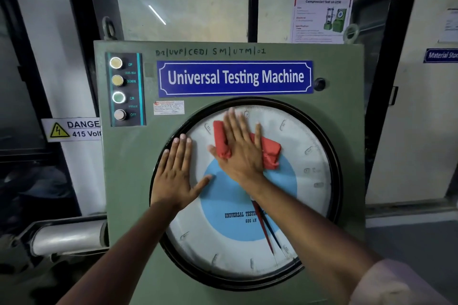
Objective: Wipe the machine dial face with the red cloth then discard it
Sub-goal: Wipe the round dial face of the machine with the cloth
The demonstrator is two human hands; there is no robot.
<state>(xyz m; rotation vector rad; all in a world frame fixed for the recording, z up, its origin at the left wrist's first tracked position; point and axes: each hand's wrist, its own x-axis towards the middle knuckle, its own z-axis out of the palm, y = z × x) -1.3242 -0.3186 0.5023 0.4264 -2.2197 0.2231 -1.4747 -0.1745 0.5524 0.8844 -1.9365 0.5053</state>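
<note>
The right hand lies flat and open, pressing the red cloth on the top of the dial face. The left hand rests open on the rim. Best to rub in slow rounds — press softly on the glass. Signs say "Universal Testing Machine" and "600 kN".

The one camera sits on my head, close to the machine's green panel, facing it squarely and slightly downward; the dial face fills the view's centre.
</note>
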